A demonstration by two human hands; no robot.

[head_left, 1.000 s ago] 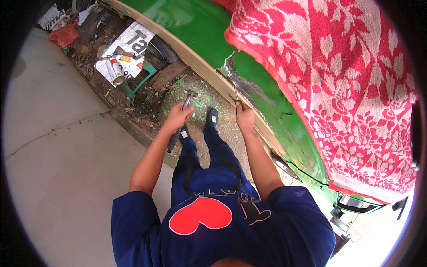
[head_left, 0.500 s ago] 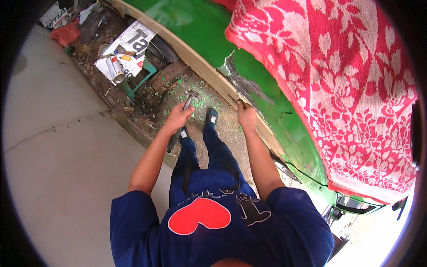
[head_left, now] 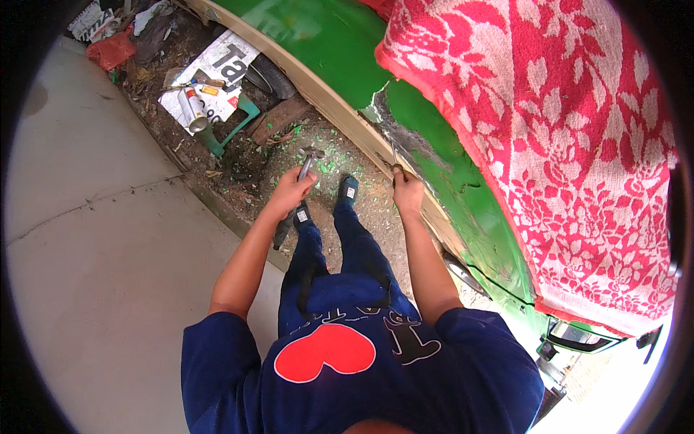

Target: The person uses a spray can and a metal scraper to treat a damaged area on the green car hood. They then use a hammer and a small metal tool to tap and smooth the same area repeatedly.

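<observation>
Both your hands are closed: your left hand (head_left: pixel 289 194) grips a hammer (head_left: pixel 309 159) pointing far, while your right hand (head_left: pixel 408 192) holds a thin chisel (head_left: pixel 394 155) against the green panel (head_left: pixel 434 155), just right of the hammer.

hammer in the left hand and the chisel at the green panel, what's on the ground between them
In the head view, between the hammer and the chisel lies dirt strewn with green paint chips, plus the person's dark shoe.

Outdoor roadside body-repair yard: green vehicle panel (head_left: pixel 332 43) with chipped paint, paint flakes on dirt (head_left: pixel 318 155), spray cans (head_left: pixel 191 101), scattered scrap beside concrete pavement (head_left: pixel 94 239).
</observation>
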